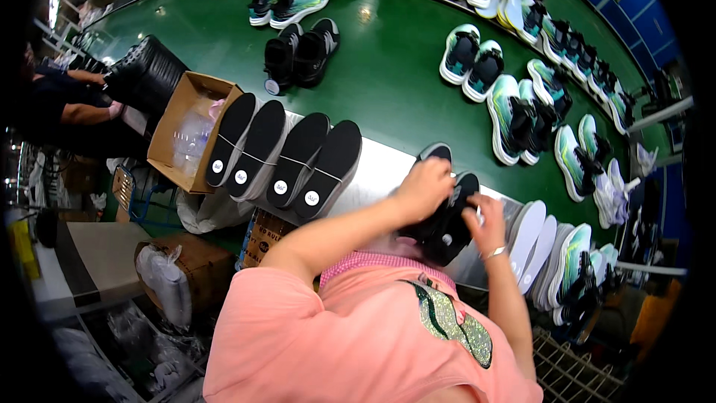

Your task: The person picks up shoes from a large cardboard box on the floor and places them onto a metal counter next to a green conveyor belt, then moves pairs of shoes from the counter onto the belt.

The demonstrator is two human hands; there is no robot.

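A pair of black shoes (444,233) stands on the bench edge right in front of me, soles down. My left hand (426,188) reaches over the left shoe, its fingers bent and pressed together near the lacing. At the right shoe's side, my right hand (486,225) has its fingers curled in a pinch, with a small white bit showing between them. What either hand pinches is too small to make out. Bundles of black insoles (333,168) with round white stickers, tied with bands, lie to the left. White insoles (531,237) stand in a stack beside my right hand.
A carton (176,151) with clear plastic bags sits past the insoles. Another black shoe pair (301,56) and several green-white sneakers (507,119) stand on the green table (388,67). More sneakers line the far edge. At the left, another person's arm (88,113) is beside a black bag-like object.
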